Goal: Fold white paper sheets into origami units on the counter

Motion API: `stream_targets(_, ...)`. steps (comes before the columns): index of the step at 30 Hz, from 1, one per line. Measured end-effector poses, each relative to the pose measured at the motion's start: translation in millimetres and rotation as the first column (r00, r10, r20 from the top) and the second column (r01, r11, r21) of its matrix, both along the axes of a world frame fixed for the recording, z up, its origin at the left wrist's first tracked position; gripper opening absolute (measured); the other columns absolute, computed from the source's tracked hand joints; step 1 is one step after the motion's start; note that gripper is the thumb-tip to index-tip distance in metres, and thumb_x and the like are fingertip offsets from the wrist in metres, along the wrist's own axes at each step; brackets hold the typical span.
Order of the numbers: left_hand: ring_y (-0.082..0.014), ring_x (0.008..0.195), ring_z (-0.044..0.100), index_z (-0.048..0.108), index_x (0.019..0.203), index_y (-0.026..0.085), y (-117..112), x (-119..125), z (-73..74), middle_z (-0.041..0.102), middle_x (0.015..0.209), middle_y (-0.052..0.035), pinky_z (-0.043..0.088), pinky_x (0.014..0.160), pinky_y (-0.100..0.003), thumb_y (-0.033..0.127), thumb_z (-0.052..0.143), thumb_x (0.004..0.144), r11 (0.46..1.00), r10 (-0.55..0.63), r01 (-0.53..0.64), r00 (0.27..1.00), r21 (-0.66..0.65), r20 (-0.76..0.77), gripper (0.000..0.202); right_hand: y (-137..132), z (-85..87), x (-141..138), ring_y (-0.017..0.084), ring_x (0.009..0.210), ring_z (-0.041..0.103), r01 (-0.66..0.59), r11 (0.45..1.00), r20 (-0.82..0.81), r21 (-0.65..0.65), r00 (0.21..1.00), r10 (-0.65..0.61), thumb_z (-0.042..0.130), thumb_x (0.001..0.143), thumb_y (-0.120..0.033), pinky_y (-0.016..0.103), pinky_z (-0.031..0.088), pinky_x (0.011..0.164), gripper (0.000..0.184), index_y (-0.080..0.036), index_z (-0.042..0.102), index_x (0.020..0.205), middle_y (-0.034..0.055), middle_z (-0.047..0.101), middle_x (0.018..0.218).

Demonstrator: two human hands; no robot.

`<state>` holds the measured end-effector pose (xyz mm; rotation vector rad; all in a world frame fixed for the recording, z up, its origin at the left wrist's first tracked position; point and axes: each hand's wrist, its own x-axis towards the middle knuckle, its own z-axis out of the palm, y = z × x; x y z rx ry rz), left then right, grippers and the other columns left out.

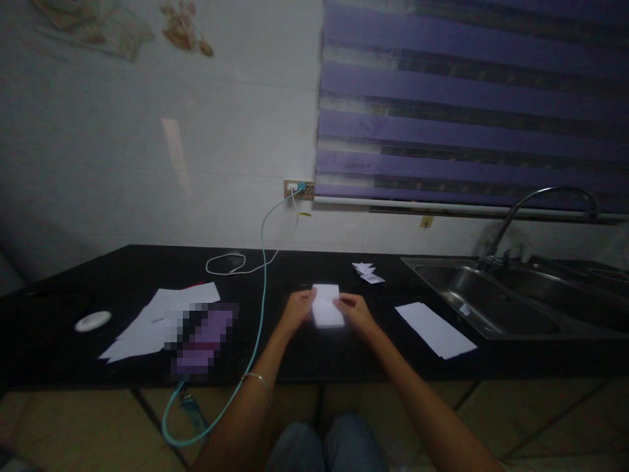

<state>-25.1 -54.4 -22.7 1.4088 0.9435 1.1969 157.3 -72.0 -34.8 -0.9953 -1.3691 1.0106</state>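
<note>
A small white sheet of paper (327, 309) with a crease across it is held just over the black counter, right in front of me. On its left edge, my left hand (297, 311) pinches it with the thumb on top. My right hand (356, 311) grips the opposite edge, fingers closed on the paper. To the right lies a long white strip of paper (435, 330). Behind my right hand, several small folded paper pieces (367, 272) sit together on the counter.
White sheets (147, 321) and a blurred-out purple item (206, 344) lie at left, near a white round object (93, 321). A teal cable (264, 288) loops from the wall socket (299, 189) over the counter's front edge. A steel sink (472, 298) is at right.
</note>
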Motion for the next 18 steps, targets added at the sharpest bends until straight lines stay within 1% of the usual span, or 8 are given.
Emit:
stream_targets(5, -0.0084, 0.043, 0.047, 0.056, 0.072, 0.014, -0.7, 1.6, 3.5, 0.056, 0.056, 0.0013, 0.030, 0.039, -0.018, 0.064, 0.063, 0.065, 0.999, 0.035, -0.036, 0.998, 0.022, 0.047, 0.051, -2.0, 1.8, -0.5, 0.018, 0.065, 0.059, -0.026, 0.999, 0.054, 0.027, 0.998, 0.024, 0.070, 0.068, -0.046, 0.028, 0.045, 0.059, 0.034, -0.013, 0.072, 0.076, 0.0055, 0.069, 0.073)
stream_targets(9, -0.0071, 0.038, 0.041, 0.054, 0.077, 0.016, -0.6, 2.1, 3.0, 0.050, 0.052, 0.0053, 0.026, 0.036, -0.018, 0.066, 0.058, 0.068, 0.999, 0.043, -0.044, 0.998, 0.003, 0.048, 0.051, -2.7, 2.4, 0.8, 0.018, 0.067, 0.060, -0.051, 0.998, 0.089, 0.022, 0.995, 0.049, 0.068, 0.071, -0.045, 0.028, 0.045, 0.061, 0.033, -0.013, 0.072, 0.080, 0.0055, 0.069, 0.075)
stream_targets(11, -0.0065, 0.036, 0.039, 0.051, 0.075, 0.017, -0.4, 2.1, 2.7, 0.047, 0.051, 0.0065, 0.025, 0.035, -0.018, 0.067, 0.057, 0.069, 0.999, 0.052, -0.053, 0.998, 0.009, 0.047, 0.051, -3.3, 2.7, 1.1, 0.018, 0.067, 0.060, -0.063, 0.998, 0.099, 0.018, 0.993, 0.061, 0.068, 0.072, -0.044, 0.028, 0.045, 0.061, 0.032, -0.013, 0.072, 0.080, 0.0056, 0.069, 0.076)
stream_targets(13, -0.0063, 0.037, 0.039, 0.048, 0.073, 0.017, -0.1, 2.1, 2.4, 0.046, 0.051, 0.0068, 0.027, 0.036, -0.017, 0.067, 0.057, 0.069, 0.998, 0.052, -0.053, 0.998, 0.028, 0.046, 0.051, -3.6, 2.8, 0.8, 0.018, 0.067, 0.060, -0.067, 0.998, 0.095, 0.010, 0.993, 0.066, 0.069, 0.071, -0.043, 0.028, 0.045, 0.061, 0.031, -0.013, 0.072, 0.080, 0.0056, 0.069, 0.076)
stream_targets(16, -0.0062, 0.038, 0.039, 0.049, 0.077, 0.017, -0.1, 2.6, 1.8, 0.045, 0.051, 0.0073, 0.027, 0.037, -0.017, 0.067, 0.054, 0.072, 0.999, 0.038, -0.039, 0.999, 0.033, 0.038, 0.050, -2.4, 3.0, -0.2, 0.018, 0.066, 0.060, -0.035, 0.999, 0.065, 0.007, 0.997, 0.035, 0.070, 0.069, -0.044, 0.028, 0.045, 0.060, 0.032, -0.013, 0.072, 0.079, 0.0057, 0.069, 0.074)
stream_targets(18, -0.0071, 0.039, 0.041, 0.054, 0.084, 0.016, -2.1, 3.2, 2.0, 0.049, 0.052, 0.0062, 0.030, 0.040, -0.018, 0.065, 0.053, 0.075, 0.999, -0.022, 0.021, 1.000, 0.030, 0.012, 0.050, -1.0, 4.0, -0.5, 0.018, 0.064, 0.060, 0.011, 1.000, 0.032, 0.016, 0.999, -0.012, 0.071, 0.068, -0.044, 0.028, 0.045, 0.059, 0.033, -0.013, 0.072, 0.077, 0.0060, 0.069, 0.072)
